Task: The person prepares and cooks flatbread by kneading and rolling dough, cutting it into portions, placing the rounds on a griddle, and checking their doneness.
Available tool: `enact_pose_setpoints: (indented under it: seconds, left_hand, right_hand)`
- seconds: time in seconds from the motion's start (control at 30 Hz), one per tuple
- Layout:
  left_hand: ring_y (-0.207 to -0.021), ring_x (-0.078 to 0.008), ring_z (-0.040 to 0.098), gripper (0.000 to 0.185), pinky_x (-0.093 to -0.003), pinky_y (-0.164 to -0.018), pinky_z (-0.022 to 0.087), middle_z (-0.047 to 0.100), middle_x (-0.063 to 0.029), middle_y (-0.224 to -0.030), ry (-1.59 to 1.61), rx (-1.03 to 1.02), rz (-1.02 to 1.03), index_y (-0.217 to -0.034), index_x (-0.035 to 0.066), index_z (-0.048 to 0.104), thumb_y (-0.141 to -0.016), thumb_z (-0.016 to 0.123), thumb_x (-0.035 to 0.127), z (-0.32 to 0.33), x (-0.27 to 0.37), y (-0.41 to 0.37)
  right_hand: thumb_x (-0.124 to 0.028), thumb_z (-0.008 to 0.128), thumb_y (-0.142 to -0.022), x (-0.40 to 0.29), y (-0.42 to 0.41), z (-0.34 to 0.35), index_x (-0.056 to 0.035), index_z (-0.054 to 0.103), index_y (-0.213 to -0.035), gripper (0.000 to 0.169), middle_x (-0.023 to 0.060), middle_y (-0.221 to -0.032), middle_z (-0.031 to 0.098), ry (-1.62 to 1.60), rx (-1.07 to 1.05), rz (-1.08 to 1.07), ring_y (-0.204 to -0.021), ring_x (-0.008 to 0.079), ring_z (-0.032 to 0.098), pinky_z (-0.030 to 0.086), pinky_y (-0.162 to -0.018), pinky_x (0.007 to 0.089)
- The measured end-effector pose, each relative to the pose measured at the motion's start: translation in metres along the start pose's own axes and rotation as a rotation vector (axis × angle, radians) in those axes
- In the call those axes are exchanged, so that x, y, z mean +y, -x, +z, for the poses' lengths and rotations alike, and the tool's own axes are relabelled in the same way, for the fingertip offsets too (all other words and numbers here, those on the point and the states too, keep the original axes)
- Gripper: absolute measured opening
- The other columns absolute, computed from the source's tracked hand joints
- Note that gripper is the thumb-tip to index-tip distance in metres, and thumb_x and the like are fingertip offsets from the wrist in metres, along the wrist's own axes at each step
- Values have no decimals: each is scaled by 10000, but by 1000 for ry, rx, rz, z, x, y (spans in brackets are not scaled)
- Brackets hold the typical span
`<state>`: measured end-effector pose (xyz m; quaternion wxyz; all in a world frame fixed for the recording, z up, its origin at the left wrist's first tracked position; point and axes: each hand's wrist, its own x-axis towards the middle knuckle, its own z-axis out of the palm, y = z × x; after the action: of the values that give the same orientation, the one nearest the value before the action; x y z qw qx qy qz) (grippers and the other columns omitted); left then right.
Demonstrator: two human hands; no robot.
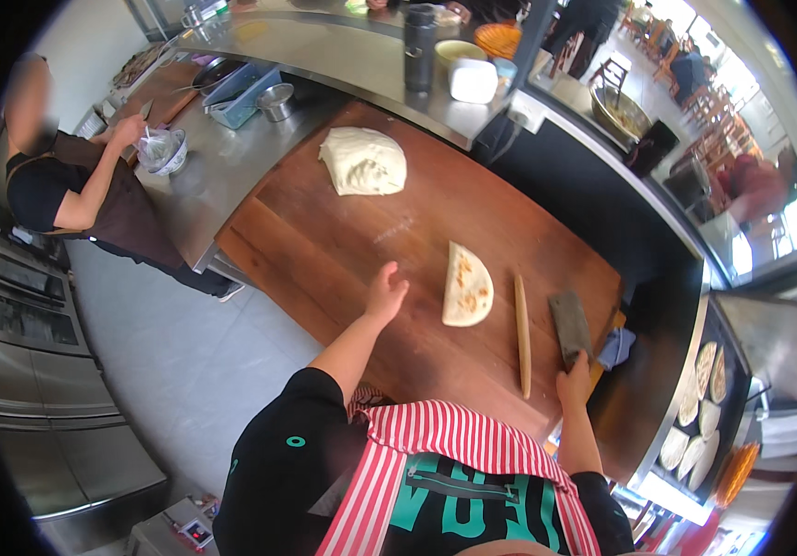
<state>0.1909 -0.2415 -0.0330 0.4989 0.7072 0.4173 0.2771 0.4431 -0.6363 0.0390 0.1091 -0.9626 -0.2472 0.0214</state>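
My right hand (574, 381) grips the handle end of a cleaver (569, 323), whose broad blade lies at the right side of the wooden board (343, 278). Empty, with fingers apart, my left hand (388, 295) hovers over the board's left part. Between my hands lies a half-round flatbread (466, 286) with browned spots, its straight edge facing left. A wooden rolling pin (523, 337) rests between the bread and the cleaver. Farther back on the board sits a large lump of pale dough (364, 161).
A co-worker (86, 174) stands at the left by a steel counter (214, 174), holding a plastic bag over a patterned bowl (169, 156). Several flatbreads (690, 424) lie on a griddle at the right. A blue cloth (616, 348) is beside the board. Behind stand a black flask (419, 48) and bowls.
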Motion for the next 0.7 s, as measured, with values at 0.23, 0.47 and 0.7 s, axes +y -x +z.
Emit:
enact_pose_setpoints:
  seconds: [0.23,0.47,0.7]
  left_hand:
    - [-1066,-229,579,421,-330,-912,458,604,-158,-1150,351,302,-114,-1223,-9,503,-859,624,164,-117,-59,-152]
    - [-1168,-176,501,461,-304,-1022,338,582,-113,-1192,561,54,196,-1291,7,479,-962,488,330,-196,71,-275]
    - [-674,-130,520,278,-283,-662,424,566,-25,-684,294,-114,200,-756,28,527,-968,439,184,-175,27,-318]
  right_hand:
    - [-175,575,-835,-157,-12,-26,-93,573,-1108,286,199,-857,661,-312,147,79,-812,371,645,499,-707,446]
    - [-224,559,-877,-464,-130,-8,-86,579,-907,143,185,-730,626,-139,-82,-601,-690,387,614,480,-600,481]
    - [-284,538,-899,-546,-193,43,-75,584,-898,215,168,-737,637,107,-374,-676,-694,376,616,477,-639,475]
